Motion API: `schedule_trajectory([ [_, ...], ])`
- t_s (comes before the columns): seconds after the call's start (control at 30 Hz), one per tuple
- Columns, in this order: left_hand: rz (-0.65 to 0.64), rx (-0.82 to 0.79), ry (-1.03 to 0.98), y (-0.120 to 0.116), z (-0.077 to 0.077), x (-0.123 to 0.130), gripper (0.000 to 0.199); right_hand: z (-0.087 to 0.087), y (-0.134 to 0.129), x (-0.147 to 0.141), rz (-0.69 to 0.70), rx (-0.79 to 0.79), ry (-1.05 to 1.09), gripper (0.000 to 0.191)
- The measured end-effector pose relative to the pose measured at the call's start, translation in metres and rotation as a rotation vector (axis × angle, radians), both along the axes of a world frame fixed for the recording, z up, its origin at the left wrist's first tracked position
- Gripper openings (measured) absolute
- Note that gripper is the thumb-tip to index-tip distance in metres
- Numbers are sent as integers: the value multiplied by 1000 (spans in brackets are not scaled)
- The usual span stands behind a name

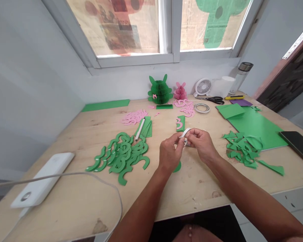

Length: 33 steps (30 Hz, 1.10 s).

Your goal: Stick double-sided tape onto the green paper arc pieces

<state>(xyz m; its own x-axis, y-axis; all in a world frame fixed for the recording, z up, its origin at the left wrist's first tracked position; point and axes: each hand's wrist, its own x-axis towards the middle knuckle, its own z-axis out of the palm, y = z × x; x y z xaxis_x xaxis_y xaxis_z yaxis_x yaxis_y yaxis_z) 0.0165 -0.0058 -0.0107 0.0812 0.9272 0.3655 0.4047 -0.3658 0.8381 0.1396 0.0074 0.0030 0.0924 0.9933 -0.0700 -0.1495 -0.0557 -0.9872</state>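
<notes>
My left hand (170,152) and my right hand (200,143) are close together over the middle of the table. Between their pinched fingers is a small white strip (186,132), which both hands hold. A green paper piece (177,167) lies partly hidden under my left hand. Just beyond the hands is a green paper rectangle (181,121) with pink curved pieces (178,124) on it. A pile of green curved pieces (123,151) is to the left, with a white pen (140,129) beside it on green paper slips (147,127).
Green scraps (243,148), a green sheet (262,129) and a black phone (299,146) lie right. At the back are paper figures (160,90), a tape roll (201,108), black scissors (215,99) and a fan (203,87). A white power bank (44,178) with cable is left.
</notes>
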Motion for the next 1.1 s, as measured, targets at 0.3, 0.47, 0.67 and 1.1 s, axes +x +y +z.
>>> schedule_trajectory([
  [0.3, -92, -258, -472, 10, -5, 2, 22, 1, -4, 2, 67, 38, 49, 13],
  [0.47, -75, -308, -573, 12, -5, 0, 21, 2, -5, 3, 94, 66, 52, 17],
  [0.67, -110, -257, -564, 10, -6, 1, 20, -1, -3, 2, 56, 24, -27, 21],
  [1.1, -69, -125, -278, 5, -1, -1, 23, 4, -2, 1, 58, -10, -35, 18],
])
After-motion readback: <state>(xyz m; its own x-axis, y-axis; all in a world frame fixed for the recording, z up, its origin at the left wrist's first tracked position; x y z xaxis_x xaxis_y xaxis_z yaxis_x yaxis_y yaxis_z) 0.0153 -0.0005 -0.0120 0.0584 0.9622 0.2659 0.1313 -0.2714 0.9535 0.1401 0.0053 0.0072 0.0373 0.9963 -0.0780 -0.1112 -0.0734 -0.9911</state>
